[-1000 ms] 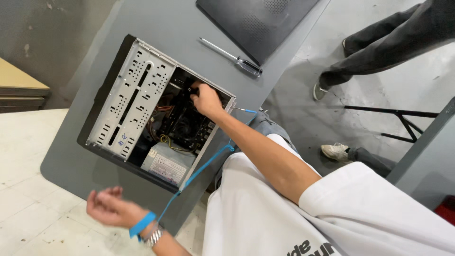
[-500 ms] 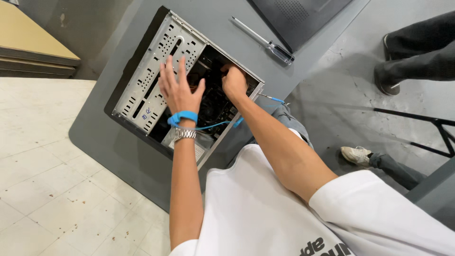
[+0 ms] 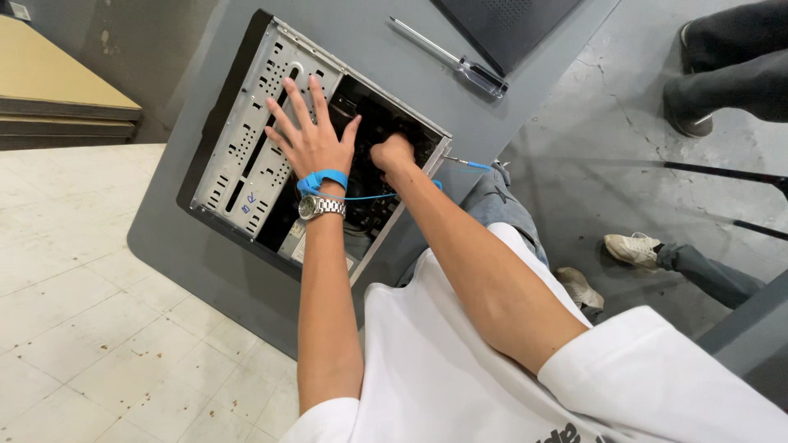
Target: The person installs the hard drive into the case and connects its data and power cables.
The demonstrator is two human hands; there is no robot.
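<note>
bench [image 3: 205,254]: a grey slab that is running diagonally from the lower left to the upper right of the frame and carrying everything below.
computer case [image 3: 246,148]: an open desktop case that is lying on its side at upper centre, its long axis slanting from the upper left down toward the lower centre; the perforated metal drive cage is filling its left part and the dark cavity is opening to the right.
case side panel [image 3: 509,25]: a dark sheet that is lying at the top edge, well apart from the hands.
left hand [image 3: 312,139]: it is resting flat on the drive cage, fingers spread wide, gripping nothing; a blue antistatic strap [image 3: 322,180] and a metal watch [image 3: 320,207] are sitting on the wrist.
right hand [image 3: 392,154]: it is reaching into the dark cavity just right of the left hand, curled like a fist; whatever it has hold of is hidden, so I cannot tell.
nearer hand: the right one is deeper in the case, the left is only bracing on top.
screwdriver [image 3: 451,59]: it is lying on the bench beyond the case, upper right of both hands, its handle pointing right, nearer the right hand.
</note>
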